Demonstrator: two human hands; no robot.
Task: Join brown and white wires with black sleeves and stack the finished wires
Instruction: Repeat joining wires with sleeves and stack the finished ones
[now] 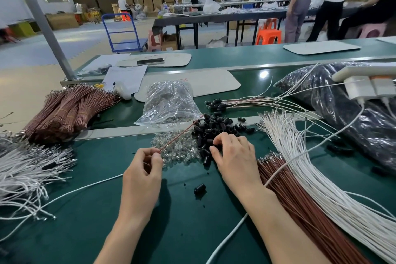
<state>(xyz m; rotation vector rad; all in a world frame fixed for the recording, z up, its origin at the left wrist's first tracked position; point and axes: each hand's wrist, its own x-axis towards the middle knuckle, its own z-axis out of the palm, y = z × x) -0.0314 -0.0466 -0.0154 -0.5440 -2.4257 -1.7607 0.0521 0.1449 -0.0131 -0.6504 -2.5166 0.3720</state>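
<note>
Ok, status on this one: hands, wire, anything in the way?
Left hand pinches one brown wire. Right hand on the black sleeve pile, grip unclear. White cable runs under the right forearm.

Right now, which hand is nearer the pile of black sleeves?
Right. The right hand touches the pile of black sleeves; the left hand is apart to its left, pinching a brown wire.

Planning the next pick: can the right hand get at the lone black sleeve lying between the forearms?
Probably yes: the lone black sleeve lies uncovered on the green belt, just beside the right hand, nothing between them.
</note>
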